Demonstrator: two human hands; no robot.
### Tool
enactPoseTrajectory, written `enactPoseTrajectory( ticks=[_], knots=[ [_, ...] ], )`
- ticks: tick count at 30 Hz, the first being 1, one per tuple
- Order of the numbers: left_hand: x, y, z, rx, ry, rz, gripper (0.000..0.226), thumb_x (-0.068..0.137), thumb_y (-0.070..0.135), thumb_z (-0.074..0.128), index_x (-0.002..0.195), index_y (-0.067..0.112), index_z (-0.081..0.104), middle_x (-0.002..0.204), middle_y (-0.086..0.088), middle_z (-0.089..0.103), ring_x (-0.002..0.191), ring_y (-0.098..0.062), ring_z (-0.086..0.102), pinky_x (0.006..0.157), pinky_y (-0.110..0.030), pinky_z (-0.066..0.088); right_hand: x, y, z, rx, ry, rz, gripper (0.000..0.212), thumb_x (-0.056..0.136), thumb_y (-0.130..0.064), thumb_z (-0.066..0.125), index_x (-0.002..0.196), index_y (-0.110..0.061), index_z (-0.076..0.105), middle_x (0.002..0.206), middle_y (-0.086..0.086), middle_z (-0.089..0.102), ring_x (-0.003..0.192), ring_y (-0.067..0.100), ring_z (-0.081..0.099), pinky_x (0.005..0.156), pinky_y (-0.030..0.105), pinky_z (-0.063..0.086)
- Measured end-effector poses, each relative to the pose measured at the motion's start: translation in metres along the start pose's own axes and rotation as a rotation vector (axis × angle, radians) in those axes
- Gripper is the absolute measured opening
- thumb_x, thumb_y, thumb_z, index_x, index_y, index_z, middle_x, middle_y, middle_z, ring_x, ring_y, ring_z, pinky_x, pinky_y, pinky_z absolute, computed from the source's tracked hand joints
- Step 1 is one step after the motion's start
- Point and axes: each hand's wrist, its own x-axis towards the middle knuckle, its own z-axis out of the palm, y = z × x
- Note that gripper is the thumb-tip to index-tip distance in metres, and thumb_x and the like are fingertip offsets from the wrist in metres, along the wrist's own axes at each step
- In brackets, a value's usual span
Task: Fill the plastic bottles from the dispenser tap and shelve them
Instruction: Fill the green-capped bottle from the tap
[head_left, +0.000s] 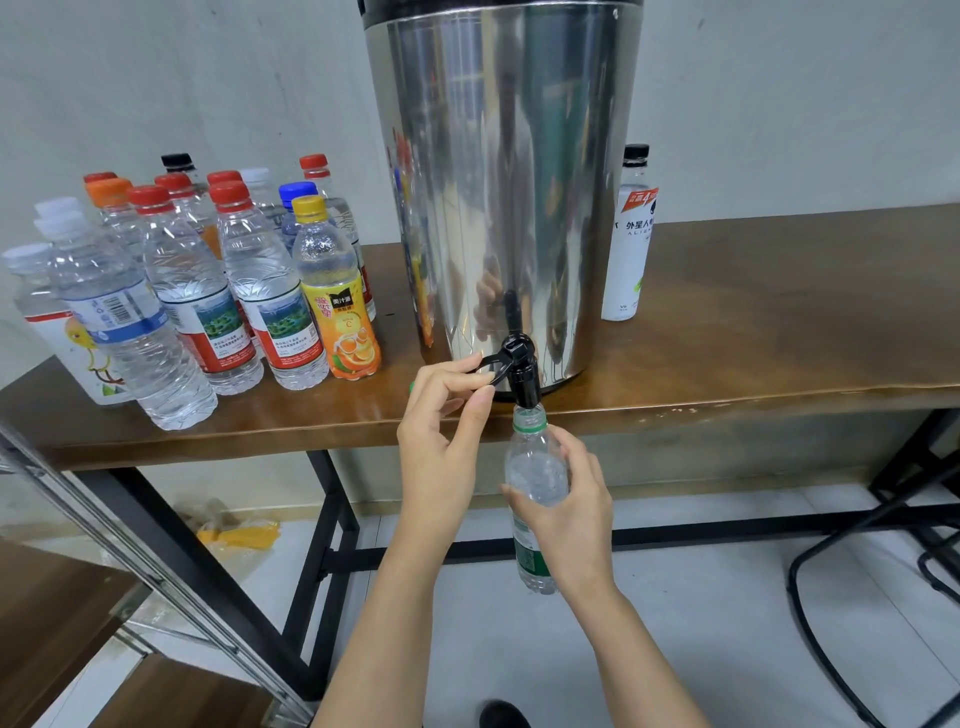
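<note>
A tall steel dispenser (498, 171) stands on the wooden table (753, 332), its black tap (522, 371) over the front edge. My left hand (447, 415) pinches the tap's lever between thumb and fingers. A clear plastic bottle with a green neck ring and green label (535, 467) is upright below the table edge, its open mouth right under the spout. My right hand (571, 509) grips that bottle around its middle. A small green bit shows behind my left hand; I cannot tell what it is.
Several capped bottles (208, 291) crowd the table's left part, among them an orange juice bottle (337, 301). A white-labelled bottle with a black cap (631, 234) stands right of the dispenser. A metal shelf frame (130, 545) is at lower left; black chair legs (857, 571) at right.
</note>
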Motion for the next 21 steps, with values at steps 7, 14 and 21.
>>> enactPoseTrajectory(
  ticks=[7,14,21],
  knots=[
    [-0.0004,-0.0005,-0.0005,0.006,0.001,-0.007,0.012,0.093,0.018,0.06,0.094,0.028,0.067,0.115,0.008,0.063,0.114,-0.005,0.059,0.091,-0.025,0.049,0.0006,0.0,0.0001,-0.005,-0.002,0.008,0.075,0.071,-0.018,0.087,0.132,-0.037,0.05,0.124,-0.013,0.052,0.113,0.006,0.051,0.095,0.029,0.049],
    [0.0,-0.0005,-0.0001,0.001,-0.001,-0.003,0.012,0.092,0.017,0.059,0.095,0.026,0.067,0.114,0.006,0.063,0.113,-0.005,0.06,0.09,-0.023,0.049,0.0014,0.0001,-0.0002,0.004,0.001,-0.005,0.074,0.071,-0.019,0.087,0.129,-0.043,0.048,0.122,-0.014,0.052,0.11,0.004,0.052,0.093,0.03,0.049],
    [0.0014,-0.0016,-0.0019,0.068,-0.022,0.034,0.013,0.094,0.016,0.061,0.095,0.028,0.066,0.114,0.01,0.063,0.114,-0.007,0.059,0.09,-0.021,0.048,0.0042,-0.0008,-0.0021,0.017,-0.006,-0.016,0.074,0.069,-0.019,0.087,0.129,-0.042,0.05,0.123,-0.014,0.053,0.114,0.006,0.053,0.096,0.033,0.05]
  ],
)
